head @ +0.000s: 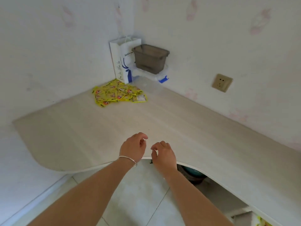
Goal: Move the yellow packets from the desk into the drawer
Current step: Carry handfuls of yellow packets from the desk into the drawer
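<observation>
Several yellow packets lie in a loose heap on the pale desk, near the far corner. My left hand, with a silver bangle on the wrist, hovers over the desk's front edge with fingers loosely curled and nothing in it. Beside it, my right hand is also loosely curled and holds nothing. Both hands are far from the heap. At the bottom right corner, a bit of yellow shows below the desk edge, where the open drawer is partly visible.
A white paper bag stands in the far corner beside a grey plastic bin on a clear box with a blue clasp. A wall socket is on the right wall. Tiled floor lies below.
</observation>
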